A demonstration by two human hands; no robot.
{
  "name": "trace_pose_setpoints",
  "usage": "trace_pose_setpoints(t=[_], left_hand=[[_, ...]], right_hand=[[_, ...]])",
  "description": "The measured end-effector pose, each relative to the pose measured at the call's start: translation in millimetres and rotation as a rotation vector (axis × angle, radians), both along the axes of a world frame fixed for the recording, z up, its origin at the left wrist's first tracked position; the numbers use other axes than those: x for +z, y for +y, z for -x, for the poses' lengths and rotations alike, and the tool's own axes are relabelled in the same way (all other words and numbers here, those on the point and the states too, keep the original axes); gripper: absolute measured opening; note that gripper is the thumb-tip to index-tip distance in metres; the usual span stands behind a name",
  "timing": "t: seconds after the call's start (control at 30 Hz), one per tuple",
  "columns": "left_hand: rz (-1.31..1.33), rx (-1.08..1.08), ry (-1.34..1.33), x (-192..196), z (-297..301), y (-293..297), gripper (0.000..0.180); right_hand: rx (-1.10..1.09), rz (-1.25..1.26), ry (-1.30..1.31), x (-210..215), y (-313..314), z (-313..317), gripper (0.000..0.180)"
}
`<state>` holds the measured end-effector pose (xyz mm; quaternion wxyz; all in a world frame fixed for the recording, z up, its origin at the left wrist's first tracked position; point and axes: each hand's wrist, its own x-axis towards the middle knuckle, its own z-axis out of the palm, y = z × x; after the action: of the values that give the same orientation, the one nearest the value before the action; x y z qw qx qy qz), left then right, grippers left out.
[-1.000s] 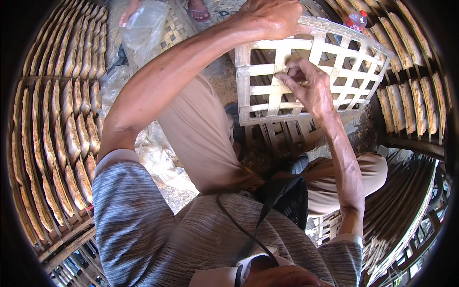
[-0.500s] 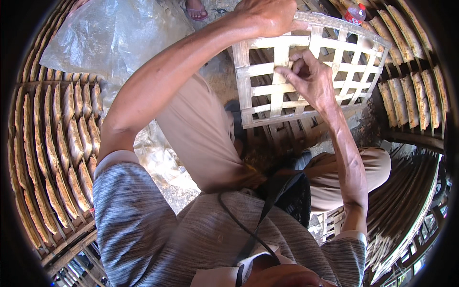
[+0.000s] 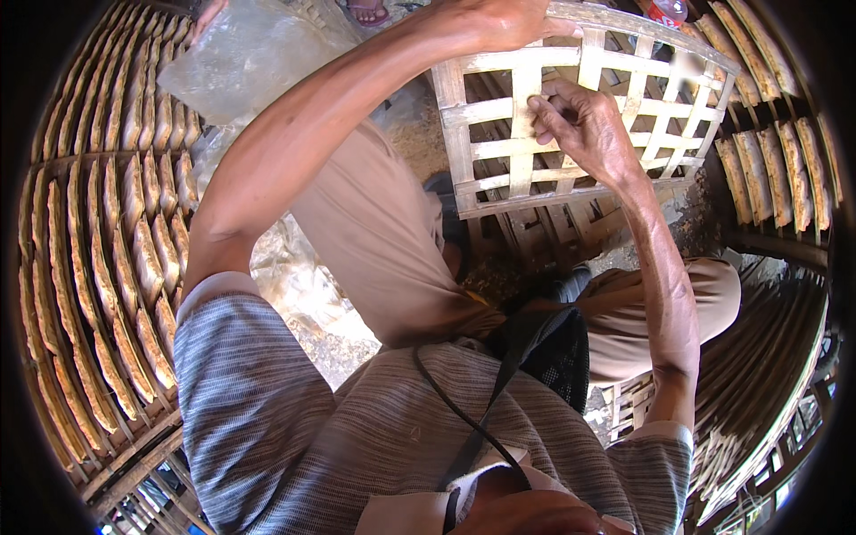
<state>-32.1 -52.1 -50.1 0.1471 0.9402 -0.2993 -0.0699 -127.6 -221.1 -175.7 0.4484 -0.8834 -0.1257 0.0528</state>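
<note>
A pale frame of woven bamboo strips (image 3: 522, 120) stands tilted up in front of me, with square gaps between its slats. My left hand (image 3: 513, 21) reaches across and is closed on its upper edge; the fingertips are partly hidden. Against the lattice face, my right hand (image 3: 584, 125) is closed, thumb and fingers drawn together near a crossing of the strips. Whether anything small is between those fingers cannot be made out.
Racks of upright golden-white slabs (image 3: 116, 294) stand at left, more slabs (image 3: 767, 178) at right. A clear plastic sheet (image 3: 241, 67) is by another person's hand (image 3: 209, 13). A sandalled foot (image 3: 367, 12), a red-labelled bottle (image 3: 667, 11) and stacked bamboo trays (image 3: 758, 357) are nearby.
My right hand has shifted slightly right and its fingers have curled further in. The plastic sheet has moved right and uncovered more slabs at far left. My left hand keeps its hold.
</note>
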Motion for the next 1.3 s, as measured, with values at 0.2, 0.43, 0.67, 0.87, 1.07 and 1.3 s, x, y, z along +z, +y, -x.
trace_pose_setpoints(t=[0.2,0.43,0.67,0.87,1.07,1.3], left_hand=[[-0.032,0.068,0.069,2.8,0.3,-8.7,0.059],[-0.009,0.068,-0.080,14.9,-5.3,3.2,0.063],[-0.069,-0.062,-0.453,27.3,9.4,-2.5,0.062],[0.530,-0.132,-1.024,43.2,4.6,0.0,0.054],[0.919,0.033,-0.754,49.3,-42.7,43.9,0.051],[0.670,0.002,-0.561,53.2,-32.8,36.1,0.050]], right_hand=[[0.020,-0.003,-0.099,-3.3,-5.1,2.4,0.019],[-0.280,0.083,-0.550,45.5,-54.6,-6.4,0.029],[-0.340,1.010,-0.914,88.7,-118.4,-6.7,0.065],[-0.565,0.663,-0.695,117.8,-134.0,17.9,0.052],[-0.873,0.458,-0.831,140.1,-149.2,43.2,0.036],[-1.010,0.084,-0.802,130.1,-168.1,49.5,0.022]])
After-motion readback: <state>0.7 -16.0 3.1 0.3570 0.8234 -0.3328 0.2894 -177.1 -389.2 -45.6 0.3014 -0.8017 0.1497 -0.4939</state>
